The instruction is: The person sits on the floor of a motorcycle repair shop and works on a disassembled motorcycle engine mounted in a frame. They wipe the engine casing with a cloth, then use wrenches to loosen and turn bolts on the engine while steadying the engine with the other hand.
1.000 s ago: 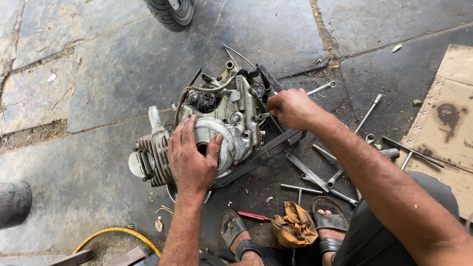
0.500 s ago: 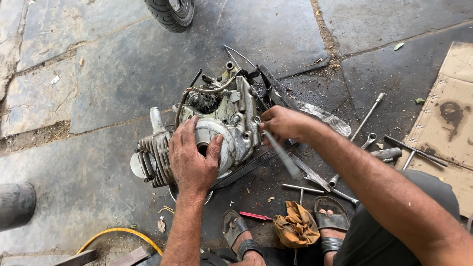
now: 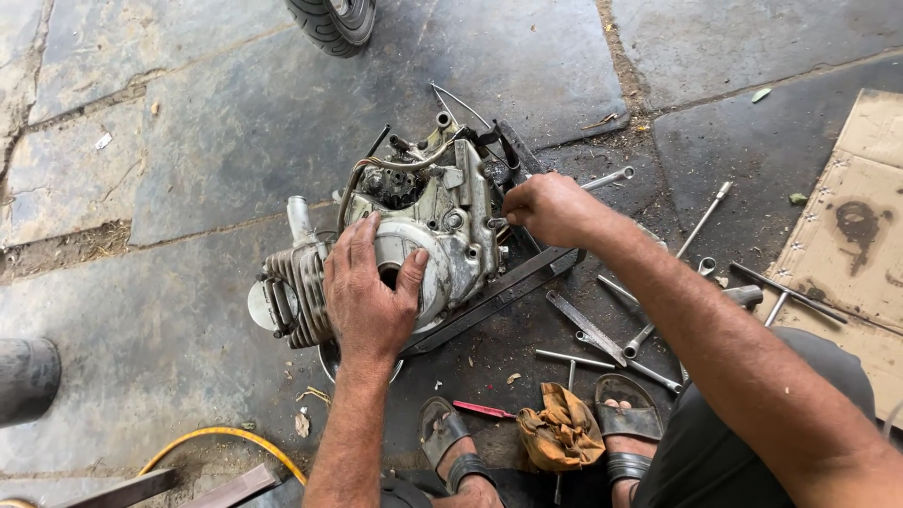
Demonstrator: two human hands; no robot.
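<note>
A: Where is the engine (image 3: 414,235)?

B: On the stone floor (image 3: 188,141), finned cylinder (image 3: 296,292) pointing left, long axis left–right.

A: Hands?

B: Left hand (image 3: 372,292) spread flat on the round side cover, grip apart. Right hand (image 3: 550,209) pinched shut at the casing's right edge; on what, cannot tell.

A: Handling?

B: Judged heavy, rigid, oily-slick; hold by the casing, not the fins.

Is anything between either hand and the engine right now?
Nothing visible. The left hand rests flat on the engine, over its round side cover. The right hand is closed at the engine's right edge, touching it. The wrenches on the stone floor lie off to the right, apart from both hands.
</note>
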